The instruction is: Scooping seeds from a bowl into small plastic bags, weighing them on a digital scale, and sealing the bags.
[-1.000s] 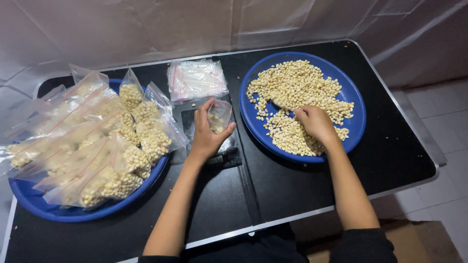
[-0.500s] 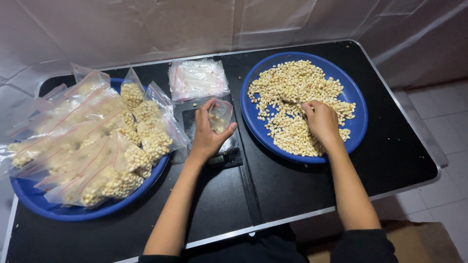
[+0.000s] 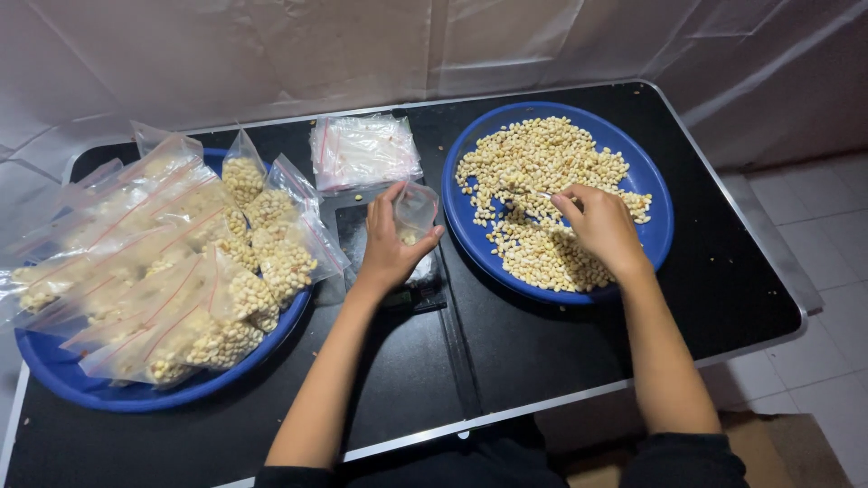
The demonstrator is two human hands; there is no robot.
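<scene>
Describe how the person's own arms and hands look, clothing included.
Two bare arms reach in from the bottom edge. The left hand and right hand wear no gloves, and no rings, watch or bracelets show. The forearms are uncovered up to the elbows. Dark, black-looking sleeves begin near the bottom edge, pushed or cut short above the elbows. No markings are visible.

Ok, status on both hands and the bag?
Left hand holding small clear plastic bag open. Right hand picking pale kernels from round blue tray. Nothing obstructing.

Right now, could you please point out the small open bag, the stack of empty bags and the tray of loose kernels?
small open bag [image 3: 416, 206], head view, clear upper wall.
stack of empty bags [image 3: 363, 152], head view, middle.
tray of loose kernels [image 3: 657, 237], head view, bare blue rim.
</scene>
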